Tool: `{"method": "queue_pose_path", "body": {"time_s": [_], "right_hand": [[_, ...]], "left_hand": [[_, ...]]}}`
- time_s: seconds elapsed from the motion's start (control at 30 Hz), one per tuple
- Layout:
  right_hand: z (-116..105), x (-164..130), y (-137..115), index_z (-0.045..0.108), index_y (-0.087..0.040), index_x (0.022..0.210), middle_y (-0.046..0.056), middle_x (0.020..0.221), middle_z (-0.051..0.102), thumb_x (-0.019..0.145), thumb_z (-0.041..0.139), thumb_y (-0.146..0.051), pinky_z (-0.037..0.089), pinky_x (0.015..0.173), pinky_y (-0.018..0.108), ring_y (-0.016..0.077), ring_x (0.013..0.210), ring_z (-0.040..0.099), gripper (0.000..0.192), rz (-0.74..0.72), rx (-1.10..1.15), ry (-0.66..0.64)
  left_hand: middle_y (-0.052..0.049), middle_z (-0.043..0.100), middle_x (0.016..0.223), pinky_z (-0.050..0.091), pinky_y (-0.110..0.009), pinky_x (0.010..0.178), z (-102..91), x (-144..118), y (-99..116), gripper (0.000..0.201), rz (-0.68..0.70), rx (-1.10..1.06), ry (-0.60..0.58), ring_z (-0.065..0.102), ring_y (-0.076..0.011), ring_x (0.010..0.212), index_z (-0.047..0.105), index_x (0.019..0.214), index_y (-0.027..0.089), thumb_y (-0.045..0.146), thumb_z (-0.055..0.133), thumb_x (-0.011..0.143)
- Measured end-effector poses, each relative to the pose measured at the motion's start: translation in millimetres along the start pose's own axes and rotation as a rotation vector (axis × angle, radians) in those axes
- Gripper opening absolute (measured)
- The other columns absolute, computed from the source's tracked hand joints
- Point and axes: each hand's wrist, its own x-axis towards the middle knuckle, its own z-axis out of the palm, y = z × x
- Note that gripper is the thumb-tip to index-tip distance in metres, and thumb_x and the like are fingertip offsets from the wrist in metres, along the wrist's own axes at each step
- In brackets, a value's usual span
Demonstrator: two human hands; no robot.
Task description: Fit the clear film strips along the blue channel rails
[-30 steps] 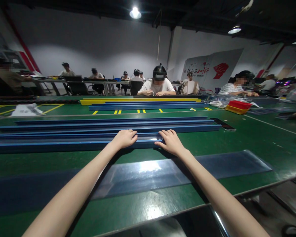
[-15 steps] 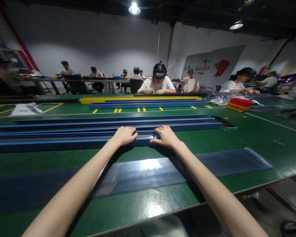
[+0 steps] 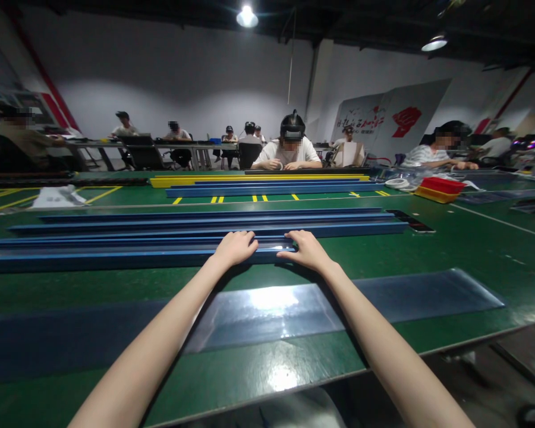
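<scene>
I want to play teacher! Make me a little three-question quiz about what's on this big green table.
1. True or false: both hands rest on the nearest blue rail.
2. Which lies between the person and that rail? A) a red tray B) a flat glossy blue strip C) a phone
3. Fill in: past the blue rails near the seated co-worker lies one long ______ rail.

Key
1. True: the left hand and right hand lie side by side on it, a short gap apart.
2. B: the strip lies flat on the green table; the red tray and phone sit farther off to the right.
3. Yellow.
</scene>
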Motion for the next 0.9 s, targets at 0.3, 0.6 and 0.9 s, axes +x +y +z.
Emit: {"method": "queue_pose_path", "body": {"time_s": [0.3,0.6,0.9], "right_hand": [[-6,-11,-10,0.04,-0.013,0.13,0.013,0.129,0.045,0.084,0.041,-0.049,0.035,0.089,0.037,0.0253,0.11,0.045,0.058,0.012,-0.194,-0.139],[-10,-12,-7,0.039,-0.013,0.131,0.013,0.132,0.044,0.085,0.041,-0.046,0.035,0.092,0.037,0.0242,0.113,0.044,0.057,-0.002,-0.181,-0.148],[-28,-18,-1,0.04,-0.017,0.13,0.013,0.135,0.039,0.086,0.04,-0.044,0.036,0.092,0.037,0.0239,0.118,0.041,0.052,0.047,-0.188,-0.171]], "left_hand": [[-0.009,0.063,0.101,0.041,-0.031,0.079,2.4,0,-1,0.039,0.002,-0.034,0.003,0.058,-0.0211,0.093,0.056,0.103,0.016,0.034,0.025,0.089],[-0.008,0.06,0.099,0.038,-0.031,0.083,-38.3,-4,13,0.028,0.122,-0.142,0.129,0.052,-0.0205,0.095,0.06,0.092,0.016,0.031,0.038,0.086],[-0.001,0.065,0.072,0.036,-0.019,0.05,-66.0,-16,37,0.022,0.251,-0.264,-0.736,0.055,-0.0125,0.063,0.064,0.08,0.017,0.035,0.06,0.068]]}}
